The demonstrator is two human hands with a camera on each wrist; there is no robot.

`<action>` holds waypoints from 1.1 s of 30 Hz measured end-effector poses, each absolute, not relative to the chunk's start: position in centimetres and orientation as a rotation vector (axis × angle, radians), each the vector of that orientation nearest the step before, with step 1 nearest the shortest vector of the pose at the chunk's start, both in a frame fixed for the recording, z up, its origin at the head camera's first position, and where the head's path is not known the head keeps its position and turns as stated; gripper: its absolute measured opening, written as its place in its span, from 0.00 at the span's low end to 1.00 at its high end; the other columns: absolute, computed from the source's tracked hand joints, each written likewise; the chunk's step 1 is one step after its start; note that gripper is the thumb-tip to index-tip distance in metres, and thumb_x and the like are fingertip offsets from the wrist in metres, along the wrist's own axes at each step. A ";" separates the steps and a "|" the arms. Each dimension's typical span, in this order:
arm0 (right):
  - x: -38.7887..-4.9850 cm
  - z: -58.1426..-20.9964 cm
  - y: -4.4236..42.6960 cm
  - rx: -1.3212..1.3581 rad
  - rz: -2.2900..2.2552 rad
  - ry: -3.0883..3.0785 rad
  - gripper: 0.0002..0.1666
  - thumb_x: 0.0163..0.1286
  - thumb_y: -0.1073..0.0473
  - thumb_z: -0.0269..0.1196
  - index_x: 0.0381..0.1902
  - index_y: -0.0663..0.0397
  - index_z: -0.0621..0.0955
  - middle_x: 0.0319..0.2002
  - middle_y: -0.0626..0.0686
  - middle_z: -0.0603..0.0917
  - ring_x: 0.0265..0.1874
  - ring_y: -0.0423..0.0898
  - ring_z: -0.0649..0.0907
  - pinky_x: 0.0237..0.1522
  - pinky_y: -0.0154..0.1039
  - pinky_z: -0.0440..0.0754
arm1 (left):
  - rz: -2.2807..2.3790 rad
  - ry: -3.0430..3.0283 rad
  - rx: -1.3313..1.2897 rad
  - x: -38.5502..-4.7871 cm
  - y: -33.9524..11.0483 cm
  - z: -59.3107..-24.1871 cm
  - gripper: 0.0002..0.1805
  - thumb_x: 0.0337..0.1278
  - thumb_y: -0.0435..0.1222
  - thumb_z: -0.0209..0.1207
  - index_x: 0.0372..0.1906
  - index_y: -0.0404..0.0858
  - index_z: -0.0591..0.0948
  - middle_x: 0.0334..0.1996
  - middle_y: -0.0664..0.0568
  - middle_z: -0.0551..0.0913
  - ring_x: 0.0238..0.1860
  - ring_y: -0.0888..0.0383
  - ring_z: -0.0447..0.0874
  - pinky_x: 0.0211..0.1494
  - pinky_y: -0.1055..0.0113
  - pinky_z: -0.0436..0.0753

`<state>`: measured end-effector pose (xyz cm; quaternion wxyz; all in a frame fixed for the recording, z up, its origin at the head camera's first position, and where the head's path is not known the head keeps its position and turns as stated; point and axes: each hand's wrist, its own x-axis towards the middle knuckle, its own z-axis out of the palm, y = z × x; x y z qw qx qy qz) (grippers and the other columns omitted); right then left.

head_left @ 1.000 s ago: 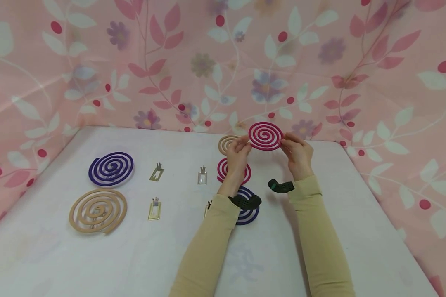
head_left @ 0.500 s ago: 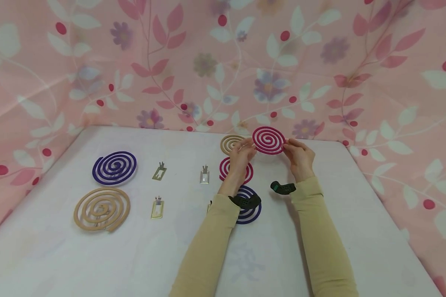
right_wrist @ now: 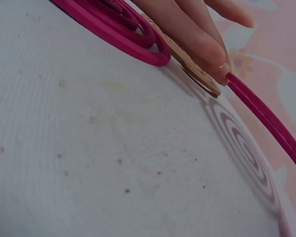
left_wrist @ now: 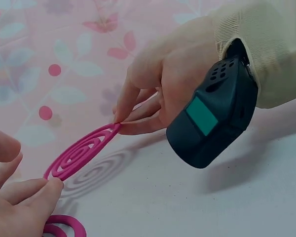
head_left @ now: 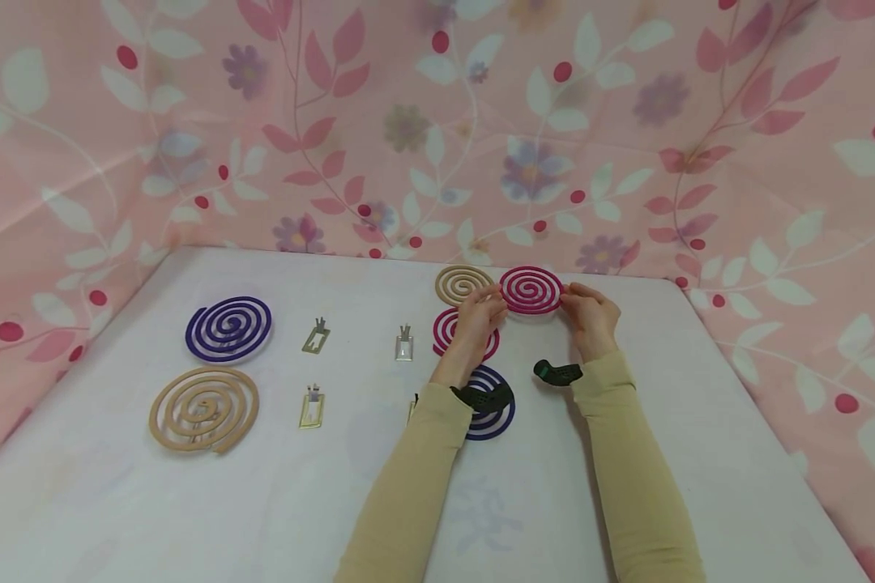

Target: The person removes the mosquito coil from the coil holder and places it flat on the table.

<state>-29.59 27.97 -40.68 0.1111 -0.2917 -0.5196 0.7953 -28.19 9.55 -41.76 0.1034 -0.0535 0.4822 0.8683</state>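
A magenta mosquito coil [head_left: 531,290] is held slightly above the far part of the white table, its shadow visible beneath it in both wrist views. My left hand [head_left: 474,330] pinches its left edge. On the opposite edge, thumb and fingers of my right hand [head_left: 592,322] pinch it, as the left wrist view also shows. Close to the left hand lie a tan coil [head_left: 450,279], another magenta coil [head_left: 495,348] and a dark blue coil [head_left: 507,417]. The left hand and wrist partly cover the lower two.
On the left, a dark blue coil [head_left: 229,326] and a tan coil [head_left: 204,407] appear raised on metal stands. Several small metal stands, including one far stand [head_left: 321,326] and one near stand [head_left: 313,395], lie mid-table. A floral cloth [head_left: 437,121] hangs behind the table.
The magenta coil has come down toward the table and looks flatter, with both hands still pinching its edges. The whole head view has shifted slightly; the other coils and stands stay put.
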 end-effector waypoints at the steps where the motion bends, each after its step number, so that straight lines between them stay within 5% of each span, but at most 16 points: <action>1: -29.6 -40.8 28.0 -0.858 2.335 -1.523 0.30 0.60 0.79 0.64 0.62 0.65 0.79 0.40 0.52 0.87 0.48 0.45 0.85 0.42 0.29 0.85 | 2.559 1.420 -0.158 -28.2 9.6 -41.8 0.22 0.66 0.23 0.51 0.64 0.26 0.72 0.55 0.40 0.74 0.42 0.58 0.77 0.70 0.55 0.74; 13: -29.5 -41.8 27.9 -0.873 2.349 -1.495 0.29 0.60 0.78 0.66 0.61 0.67 0.79 0.41 0.54 0.84 0.39 0.41 0.86 0.47 0.32 0.86 | 2.521 1.360 -0.157 -28.3 9.8 -42.3 0.24 0.67 0.22 0.47 0.68 0.27 0.68 0.51 0.47 0.69 0.50 0.55 0.71 0.73 0.55 0.70; 21: -29.7 -41.5 27.4 -0.863 2.308 -1.556 0.30 0.63 0.79 0.58 0.64 0.67 0.74 0.52 0.59 0.83 0.50 0.46 0.83 0.38 0.29 0.85 | 2.450 1.380 -0.139 -28.3 10.1 -42.3 0.25 0.68 0.24 0.47 0.69 0.27 0.67 0.75 0.39 0.58 0.74 0.47 0.60 0.75 0.58 0.67; 28: -29.8 -41.3 26.6 -0.838 2.272 -1.611 0.31 0.62 0.80 0.57 0.64 0.69 0.74 0.48 0.58 0.81 0.49 0.45 0.82 0.41 0.30 0.86 | 2.397 1.401 -0.120 -28.4 10.1 -42.6 0.26 0.69 0.25 0.47 0.71 0.29 0.65 0.78 0.42 0.56 0.78 0.47 0.53 0.77 0.59 0.63; 33: -29.8 -41.2 26.4 -0.821 2.239 -1.668 0.31 0.62 0.80 0.57 0.65 0.68 0.74 0.50 0.56 0.80 0.52 0.45 0.80 0.52 0.33 0.83 | 2.376 1.420 -0.097 -28.3 10.0 -42.6 0.26 0.70 0.26 0.47 0.72 0.30 0.64 0.77 0.43 0.56 0.78 0.47 0.53 0.78 0.59 0.63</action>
